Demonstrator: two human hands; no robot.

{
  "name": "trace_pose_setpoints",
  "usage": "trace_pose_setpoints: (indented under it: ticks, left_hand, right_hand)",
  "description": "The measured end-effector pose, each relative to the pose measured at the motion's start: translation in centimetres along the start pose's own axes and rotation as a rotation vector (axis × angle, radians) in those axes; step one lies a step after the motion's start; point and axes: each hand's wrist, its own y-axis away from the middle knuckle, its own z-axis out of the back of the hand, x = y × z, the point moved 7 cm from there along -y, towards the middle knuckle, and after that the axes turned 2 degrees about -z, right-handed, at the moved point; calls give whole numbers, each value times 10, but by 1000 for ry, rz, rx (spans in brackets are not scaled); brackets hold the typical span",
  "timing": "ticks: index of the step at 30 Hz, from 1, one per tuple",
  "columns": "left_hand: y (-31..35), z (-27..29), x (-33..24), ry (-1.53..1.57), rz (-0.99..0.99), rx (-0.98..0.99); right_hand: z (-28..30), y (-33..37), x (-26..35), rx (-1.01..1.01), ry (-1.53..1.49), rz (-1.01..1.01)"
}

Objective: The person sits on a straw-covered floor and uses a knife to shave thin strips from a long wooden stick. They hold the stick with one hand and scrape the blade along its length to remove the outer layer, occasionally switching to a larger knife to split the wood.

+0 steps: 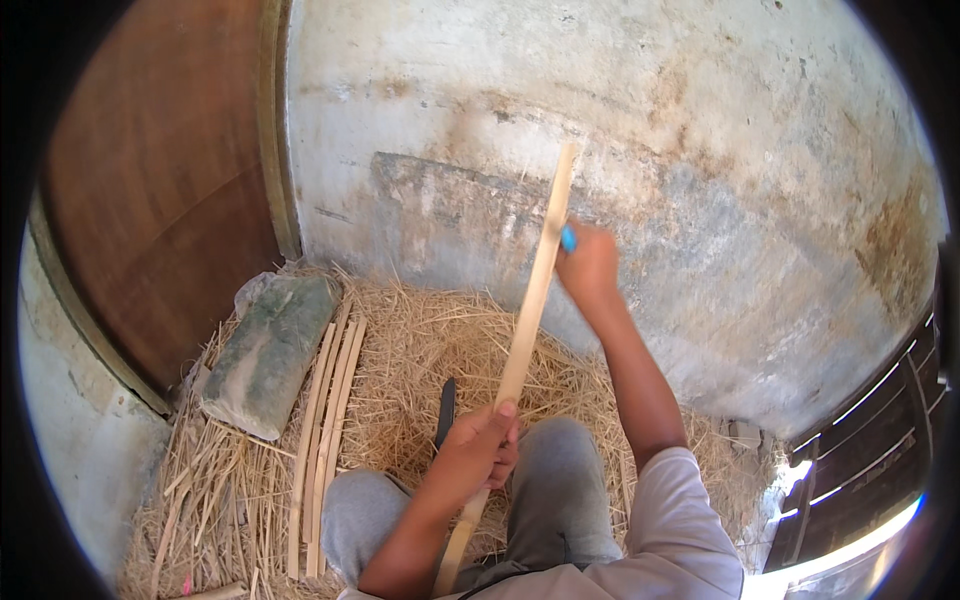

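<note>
The stained wall (660, 90) filled the far side, and straw (425, 310) covered the floor before you. On the left lay a greenish-grey, plastic-wrapped block (275, 350); neither there nor elsewhere could you read a brand, label or any writing. The long pale strip (534, 300) slanted from between your knees up toward the wall. It looked like bamboo or wood: probably light and stiff, a little springy along its length, fairly dry, liable to splinter at the edges. Its near half, by the knees, seemed the steadiest place to take hold. To its left lay thinner loose slats (328, 440). Your left hand (478, 452) was wrapped around the strip, thumb against its face; your right hand (590, 262) was curled about a small blue item (568, 238) beside the strip's far part, and whether those fingers also pinched the strip, you could not tell.
</note>
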Motion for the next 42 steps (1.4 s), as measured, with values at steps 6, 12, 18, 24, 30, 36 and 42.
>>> trace_pose_setpoints:
  ticks: [6, 12, 18, 24, 30, 36, 42]
  left_hand:
    - [0, 3, 0, 73, 14, 8]
    - [5, -14, 8, 96, 53, 93]
    - [9, -1, -3, 101, 22, 69]
    - [7, 2, -5, 113, -22, 69]
    - [14, -16, 8, 113, 61, 100]
    - [12, 5, -5, 101, 0, 33]
    - [11, -4, 4, 94, 2, 64]
  right_hand:
    - [-3, 45, 18, 52, -100, 92]
    - [18, -42, -29, -115, -28, -169]
    - [13, 35, 39, -5, -92, 287]
    - [2, 10, 27, 83, 17, 170]
    - [13, -60, -26, -42, -101, -246]
    - [0, 50, 42, 191, -82, 261]
    - [3, -9, 2, 27, -24, 60]
